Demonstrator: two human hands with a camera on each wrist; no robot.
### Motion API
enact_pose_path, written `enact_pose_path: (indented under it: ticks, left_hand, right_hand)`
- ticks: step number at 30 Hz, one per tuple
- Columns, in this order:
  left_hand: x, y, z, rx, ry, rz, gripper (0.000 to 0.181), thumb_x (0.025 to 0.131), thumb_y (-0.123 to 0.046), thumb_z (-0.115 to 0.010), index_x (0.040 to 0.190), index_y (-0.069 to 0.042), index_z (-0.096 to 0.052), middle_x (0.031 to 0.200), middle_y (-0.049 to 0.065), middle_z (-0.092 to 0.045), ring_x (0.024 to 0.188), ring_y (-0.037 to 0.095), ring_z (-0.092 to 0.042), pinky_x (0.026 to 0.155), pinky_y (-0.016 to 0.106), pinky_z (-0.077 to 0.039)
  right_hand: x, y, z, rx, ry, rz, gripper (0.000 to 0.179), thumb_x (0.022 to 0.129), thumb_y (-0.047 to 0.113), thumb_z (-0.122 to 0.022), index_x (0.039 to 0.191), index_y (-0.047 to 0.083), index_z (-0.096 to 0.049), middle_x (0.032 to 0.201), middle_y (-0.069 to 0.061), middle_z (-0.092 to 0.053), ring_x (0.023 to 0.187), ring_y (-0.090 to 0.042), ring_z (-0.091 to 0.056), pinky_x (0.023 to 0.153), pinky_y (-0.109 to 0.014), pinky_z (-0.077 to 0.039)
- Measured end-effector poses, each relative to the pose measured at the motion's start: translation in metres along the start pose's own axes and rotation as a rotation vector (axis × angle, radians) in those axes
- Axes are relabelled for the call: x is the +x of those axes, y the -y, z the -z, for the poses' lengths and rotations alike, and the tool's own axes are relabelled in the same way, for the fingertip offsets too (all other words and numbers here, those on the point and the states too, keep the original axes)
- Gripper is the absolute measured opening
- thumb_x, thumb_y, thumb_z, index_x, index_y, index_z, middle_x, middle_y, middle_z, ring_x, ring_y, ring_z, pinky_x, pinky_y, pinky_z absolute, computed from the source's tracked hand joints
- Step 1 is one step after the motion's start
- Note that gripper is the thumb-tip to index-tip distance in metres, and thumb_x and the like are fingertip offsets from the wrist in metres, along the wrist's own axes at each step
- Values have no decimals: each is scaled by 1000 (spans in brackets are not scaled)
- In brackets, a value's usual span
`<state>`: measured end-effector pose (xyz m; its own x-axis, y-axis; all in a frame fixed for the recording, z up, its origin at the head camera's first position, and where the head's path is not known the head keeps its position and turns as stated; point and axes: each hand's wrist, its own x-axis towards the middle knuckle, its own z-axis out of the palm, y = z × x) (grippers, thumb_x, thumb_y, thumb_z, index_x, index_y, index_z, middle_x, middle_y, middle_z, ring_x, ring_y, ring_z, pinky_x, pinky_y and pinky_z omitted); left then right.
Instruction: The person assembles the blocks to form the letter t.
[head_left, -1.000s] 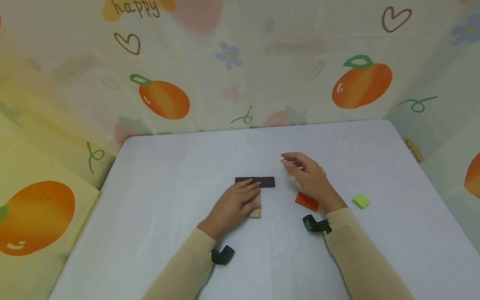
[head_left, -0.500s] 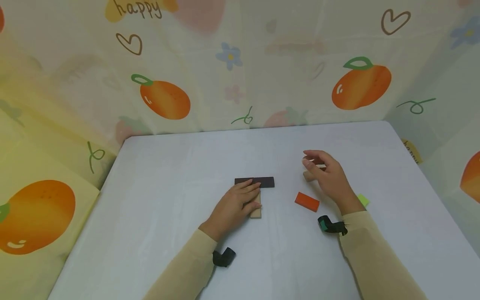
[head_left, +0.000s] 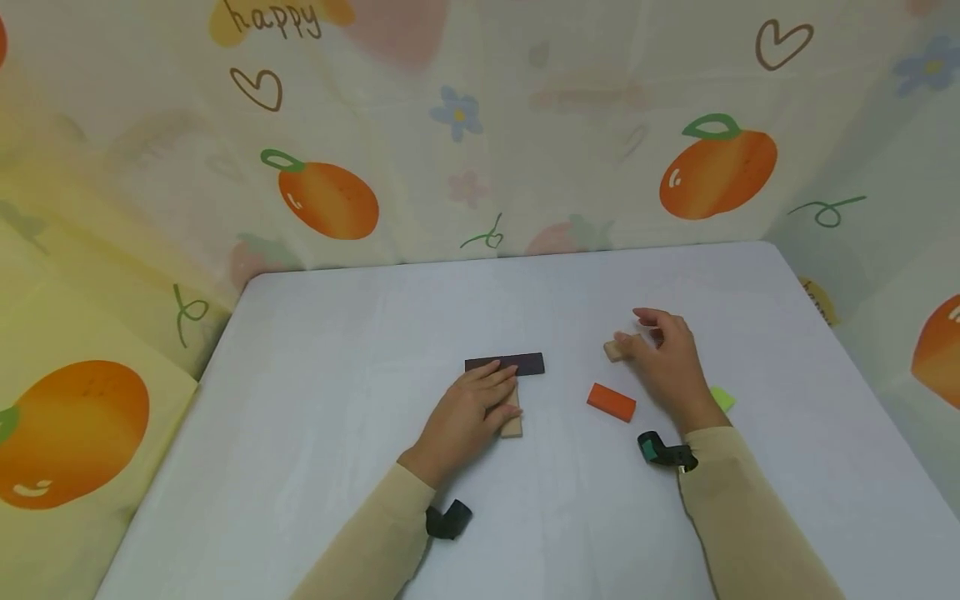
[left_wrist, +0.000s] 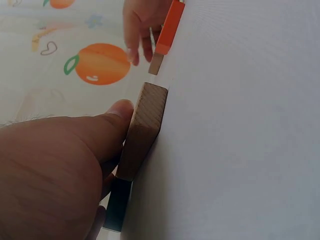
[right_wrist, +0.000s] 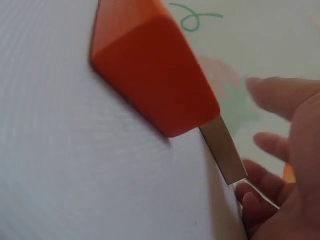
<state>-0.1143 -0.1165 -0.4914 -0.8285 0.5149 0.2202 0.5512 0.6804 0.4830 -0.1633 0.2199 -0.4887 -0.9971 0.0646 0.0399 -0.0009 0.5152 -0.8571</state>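
My left hand (head_left: 461, 417) lies with extended fingers over a plain wooden block (head_left: 513, 427) and a dark block (head_left: 531, 364). The two blocks meet in a T, the dark one across the far end. In the left wrist view the thumb rests against the wooden block (left_wrist: 142, 132). Over a small wooden block (head_left: 613, 351) hovers my right hand (head_left: 667, 367), thumb at the block and fingers spread apart from it. Part of that block is hidden by the thumb. The right wrist view shows the small wooden block (right_wrist: 223, 150) beyond the orange block (right_wrist: 155, 75), not pinched.
An orange block (head_left: 611, 402) lies between the hands, nearer the right one. A light green block (head_left: 722, 398) sits partly behind the right wrist. The white table (head_left: 337, 350) ends at a patterned curtain (head_left: 420, 183).
My right hand has moved right, away from the T of blocks, then its thumb came down to the small wooden block. The left hand stays put; the dark block's right end has tilted up slightly.
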Motion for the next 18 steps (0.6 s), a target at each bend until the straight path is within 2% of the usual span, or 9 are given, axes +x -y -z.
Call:
enact_pose_path:
  ticks: [3, 12, 18]
  left_hand:
    - [-1, 1, 0, -1, -4, -8, 52, 105, -28, -78, 146, 1, -67, 158, 5, -57, 154, 26, -43, 127, 42, -31]
    - [0, 3, 0, -15, -16, -33, 51, 104, -27, -79, 145, 1, -67, 157, 7, -58, 153, 29, -45, 127, 43, -32]
    - [1, 6, -2, -5, -45, -67, 50, 103, -27, -80, 143, 2, -69, 155, 7, -60, 150, 30, -48, 126, 44, -34]
  right_hand:
    - [-1, -2, -2, -33, 31, -36, 68, 105, 47, -70, 158, 7, -52, 153, -20, -46, 143, -39, -39, 117, -64, -39]
    - [0, -4, -5, -159, 102, -62, 86, 98, 42, -82, 167, 13, -39, 157, -22, -38, 141, -41, -30, 113, -68, -44]
    - [1, -6, -4, -143, 70, -35, 86, 98, 32, -84, 167, 8, -38, 150, -25, -40, 138, -43, -36, 113, -65, -44]
